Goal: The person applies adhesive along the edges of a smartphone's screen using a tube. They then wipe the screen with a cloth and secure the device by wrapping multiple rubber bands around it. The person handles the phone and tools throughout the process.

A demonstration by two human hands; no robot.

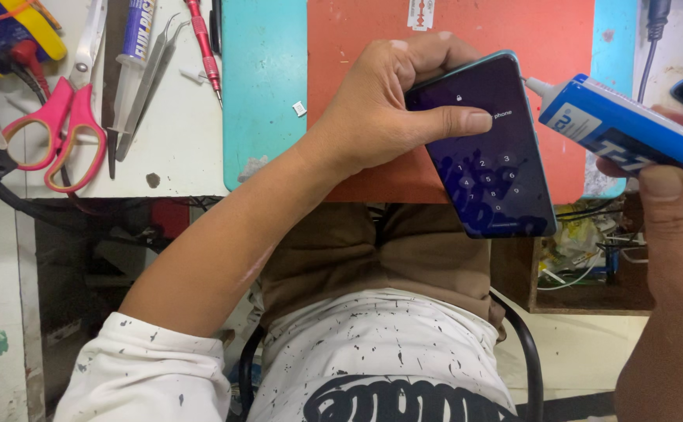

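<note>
My left hand (388, 109) grips a dark smartphone (490, 164) by its upper left corner, thumb laid across the lit screen, which shows a keypad. The phone is tilted and hangs over the near edge of the orange mat (451, 31). My right hand (670, 211) holds a blue and white glue tube (631, 133). Its thin white nozzle touches the phone's upper right edge.
Pink-handled scissors (56, 129), tweezers (150, 74), a syringe-like tube (134, 35) and a red screwdriver (204, 47) lie on the white bench at the left. A teal mat (263, 86) lies under the orange one. An open box of wires (591, 250) sits low right.
</note>
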